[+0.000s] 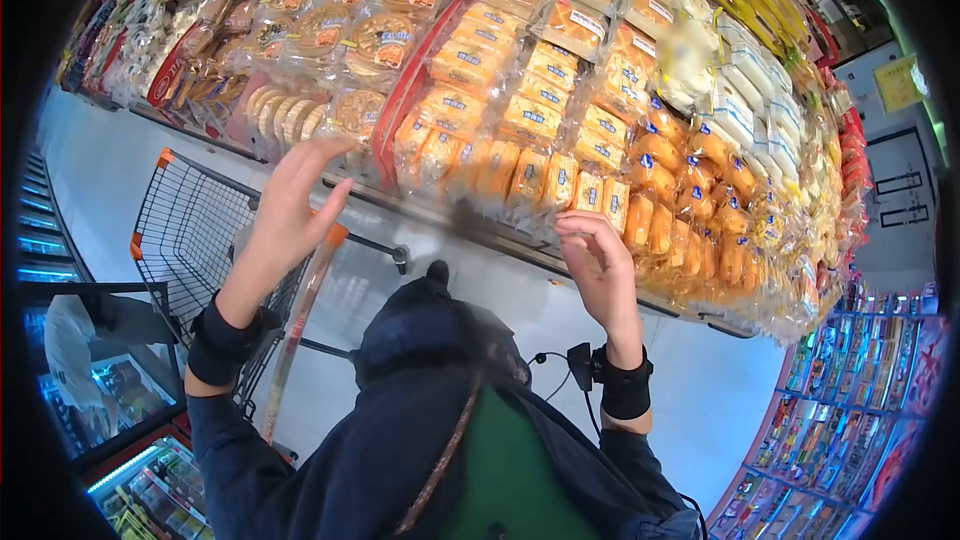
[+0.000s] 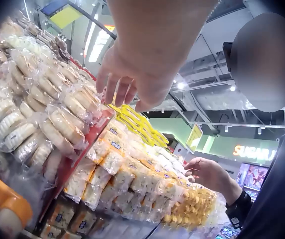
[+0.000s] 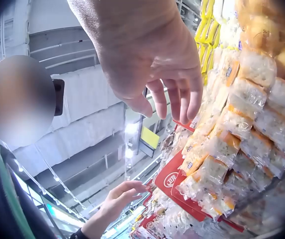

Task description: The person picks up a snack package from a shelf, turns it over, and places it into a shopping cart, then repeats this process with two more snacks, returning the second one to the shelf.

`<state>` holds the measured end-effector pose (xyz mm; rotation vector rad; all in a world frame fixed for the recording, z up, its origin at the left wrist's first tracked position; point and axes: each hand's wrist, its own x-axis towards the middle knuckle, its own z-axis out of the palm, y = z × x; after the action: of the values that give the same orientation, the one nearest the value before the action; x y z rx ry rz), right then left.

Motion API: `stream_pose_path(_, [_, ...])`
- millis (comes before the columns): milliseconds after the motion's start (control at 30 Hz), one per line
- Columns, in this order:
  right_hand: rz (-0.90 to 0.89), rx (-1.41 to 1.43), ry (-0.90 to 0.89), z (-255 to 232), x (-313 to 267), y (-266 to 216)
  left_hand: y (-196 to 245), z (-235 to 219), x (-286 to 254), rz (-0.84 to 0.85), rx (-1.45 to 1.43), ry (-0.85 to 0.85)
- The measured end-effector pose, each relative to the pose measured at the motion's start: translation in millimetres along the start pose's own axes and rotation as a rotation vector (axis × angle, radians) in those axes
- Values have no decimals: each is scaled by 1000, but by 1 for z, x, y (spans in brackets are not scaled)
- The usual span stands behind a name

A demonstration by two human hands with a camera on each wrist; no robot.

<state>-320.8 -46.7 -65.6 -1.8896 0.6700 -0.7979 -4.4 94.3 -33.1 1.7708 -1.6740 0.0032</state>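
Note:
Over the front edge of a display of wrapped baked goods, the left hand hovers with fingers loosely bent, near round flat cakes. The right hand hangs in front of wrapped square cakes, fingers slightly bent, nothing in it. In the left wrist view the left hand has its fingers hanging down beside stacked packs. The right wrist view shows the right hand with relaxed, spread fingers next to orange-and-white packs. A red divider runs between the two kinds of packs.
A wire shopping cart with orange corners stands at the left, its handle near the left forearm. Orange-brown rolls lie right of the square cakes. Stocked shelves stand at the lower right, and chiller cases at the lower left.

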Motion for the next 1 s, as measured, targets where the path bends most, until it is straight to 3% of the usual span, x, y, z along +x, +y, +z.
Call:
stream_pose_path(300, [168, 33, 76, 3, -99, 8, 32, 33, -38, 101, -69, -159])
stream_pose_path(433, [207, 65, 72, 14, -129, 14, 38, 28, -75, 11, -49, -209])
stream_pose_path(667, [240, 119, -21, 44, -143, 12, 42, -2, -126, -42, 5, -145])
stream_pose_path(800, [233, 148, -76, 64, -136, 14, 21, -34, -147, -140, 85, -85])
stream_pose_path(1000, [223, 153, -184, 98, -113, 13, -65, -85, -182, -392, 180, 43])
